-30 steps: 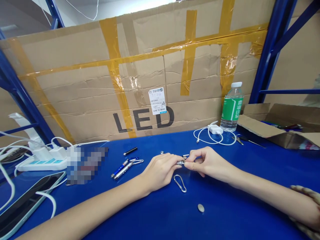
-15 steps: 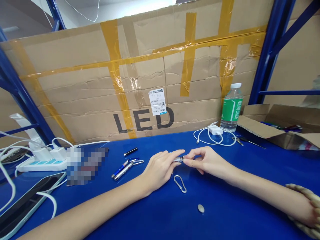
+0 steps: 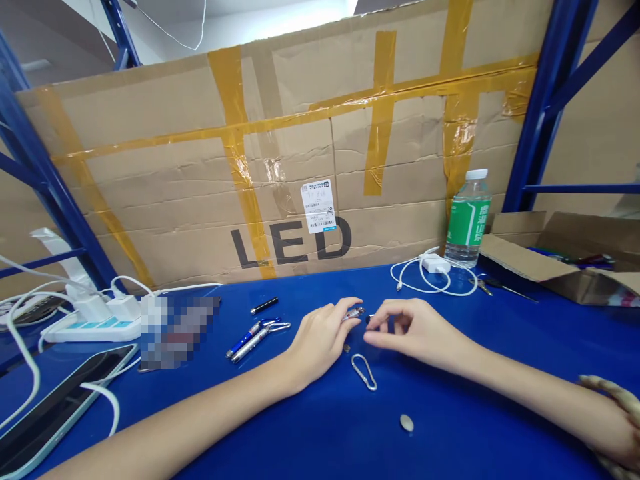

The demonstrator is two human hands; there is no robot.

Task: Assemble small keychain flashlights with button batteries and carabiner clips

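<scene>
Silvery tube (image 3: 353, 313) pinched in the left hand (image 3: 319, 333); right hand (image 3: 425, 327), thumb and fingertips parted, beside it; a loose pinch could send it rolling.

Blue tabletop (image 3: 320, 437): I see it glossy, filling the lower frame.
Phone (image 3: 65, 400): lies lower left; above it I find a white power strip (image 3: 93, 331).
Pen-shaped tubes (image 3: 250, 344): one blue, one silver, left of centre, below a black tube (image 3: 264, 305).
Carabiner (image 3: 370, 371): near centre; a round disc (image 3: 407, 423) lies to its lower right.
Bottle (image 3: 469, 223): upright at right, between a white charger (image 3: 436, 264) and an open carton (image 3: 575, 283).
</scene>
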